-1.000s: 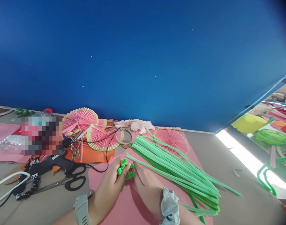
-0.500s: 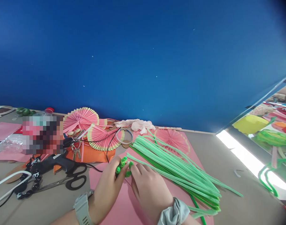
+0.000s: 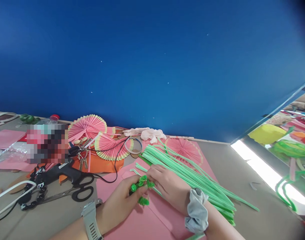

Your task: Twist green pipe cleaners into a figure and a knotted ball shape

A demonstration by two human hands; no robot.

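My left hand [image 3: 118,204], with a grey watch on the wrist, is closed round curled bright-green pipe cleaners [image 3: 143,201] whose coiled ends stick out between thumb and fingers. Close beside it, my right hand [image 3: 170,186] wears a grey scrunchie at the wrist and has its fingers bent in a pinch at a curled end of the same green piece. The fingertips partly hide what they grip. Under both hands lies pink paper [image 3: 152,221]. A bundle of straight light-green pipe cleaners [image 3: 187,173] spreads to the right, partly behind my right forearm.
Pleated watermelon-coloured paper fans [image 3: 112,148] stand behind, with a roll of tape [image 3: 133,151]. Black scissors [image 3: 82,192], a glue gun [image 3: 67,171], keys [image 3: 84,161] and a beaded strap [image 3: 41,188] lie left. A blue partition [image 3: 152,66] rises along the table's back.
Both hands have shifted slightly right with the green coils. My right hand has turned and moved up, and more curled green ends show between the hands.
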